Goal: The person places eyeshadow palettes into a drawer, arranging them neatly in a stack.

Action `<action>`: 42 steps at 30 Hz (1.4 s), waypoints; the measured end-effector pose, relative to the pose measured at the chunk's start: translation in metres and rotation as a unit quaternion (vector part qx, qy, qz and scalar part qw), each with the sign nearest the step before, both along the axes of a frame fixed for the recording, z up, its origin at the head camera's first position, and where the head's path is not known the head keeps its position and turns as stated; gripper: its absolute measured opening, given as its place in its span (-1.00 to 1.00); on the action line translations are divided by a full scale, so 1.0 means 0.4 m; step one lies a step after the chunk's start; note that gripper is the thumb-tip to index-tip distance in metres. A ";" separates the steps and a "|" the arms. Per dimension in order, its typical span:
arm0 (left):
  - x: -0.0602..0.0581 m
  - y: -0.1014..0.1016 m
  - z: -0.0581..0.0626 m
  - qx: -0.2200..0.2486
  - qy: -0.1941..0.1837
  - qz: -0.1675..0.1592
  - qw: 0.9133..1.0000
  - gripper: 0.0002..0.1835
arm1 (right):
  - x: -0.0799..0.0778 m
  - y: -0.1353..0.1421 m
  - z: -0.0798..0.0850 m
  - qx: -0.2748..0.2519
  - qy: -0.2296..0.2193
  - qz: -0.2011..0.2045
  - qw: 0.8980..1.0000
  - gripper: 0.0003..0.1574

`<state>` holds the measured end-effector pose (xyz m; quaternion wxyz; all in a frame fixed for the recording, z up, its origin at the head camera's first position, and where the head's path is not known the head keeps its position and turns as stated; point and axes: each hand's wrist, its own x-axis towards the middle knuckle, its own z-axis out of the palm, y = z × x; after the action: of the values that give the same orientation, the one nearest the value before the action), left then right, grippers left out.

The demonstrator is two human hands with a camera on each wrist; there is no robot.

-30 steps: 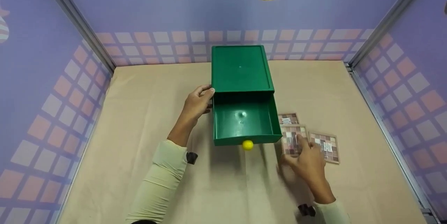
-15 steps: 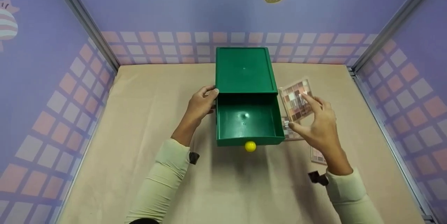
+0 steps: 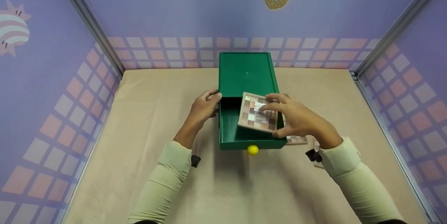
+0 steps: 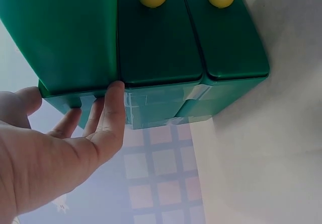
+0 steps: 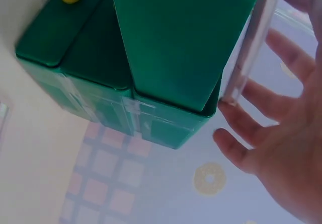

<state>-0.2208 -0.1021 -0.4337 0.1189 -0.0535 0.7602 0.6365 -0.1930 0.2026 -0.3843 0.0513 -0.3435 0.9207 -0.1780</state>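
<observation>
Eyeshadow palette [image 3: 253, 118]: showing brown, pink and pale squares, tilting over the open top drawer [image 3: 234, 146] of the green cabinet [image 3: 247, 74], which is standing toward the far edge of the bench [image 3: 146, 129].
Right hand [image 3: 297, 117]: pinching the palette, thumb and fingers spreading apart across its right side.
Left hand [image 3: 203, 106]: gripping the cabinet's left side.
White lettering [image 3: 258, 105]: blurring, unreadable.
Other palettes [image 3: 297, 140]: lying between cabinet and bench's right edge, mostly hiding.
Right thumb: running out of the right wrist view.

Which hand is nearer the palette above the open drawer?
Right. The right hand grips the checkered palette from the right; the left hand is apart from it, holding the cabinet from the left.
</observation>
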 end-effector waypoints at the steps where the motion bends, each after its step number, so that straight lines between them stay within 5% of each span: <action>1: 0.001 -0.001 -0.001 0.001 -0.002 -0.001 1.000 -0.53 | -0.003 -0.005 0.003 0.014 -0.008 0.008 1.000 -0.14; 9: 0.001 0.008 0.001 0.004 -0.004 -0.005 1.000 -0.52 | -0.014 -0.039 0.021 0.060 -0.045 0.026 0.997 -0.20; 27: 0.002 0.012 -0.005 -0.014 -0.010 -0.004 1.000 -0.52 | -0.024 -0.072 -0.018 0.143 -0.049 0.061 0.987 -0.25; 33: 0.003 0.006 -0.003 -0.009 -0.005 -0.008 1.000 -0.49 | -0.014 -0.059 -0.003 0.120 -0.041 0.074 0.989 -0.25; 37: 0.003 0.002 -0.001 -0.002 -0.002 -0.006 1.000 -0.48 | -0.010 -0.030 0.015 0.052 -0.028 0.032 0.998 -0.32; 42: 0.005 -0.001 0.001 -0.001 0.000 -0.002 1.000 -0.48 | -0.028 0.021 0.010 -0.061 0.031 -0.096 0.993 -0.40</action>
<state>-0.2189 -0.1027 -0.4332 0.1201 -0.0524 0.7610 0.6354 -0.2042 0.2112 -0.3803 -0.0160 -0.2616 0.9380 -0.2270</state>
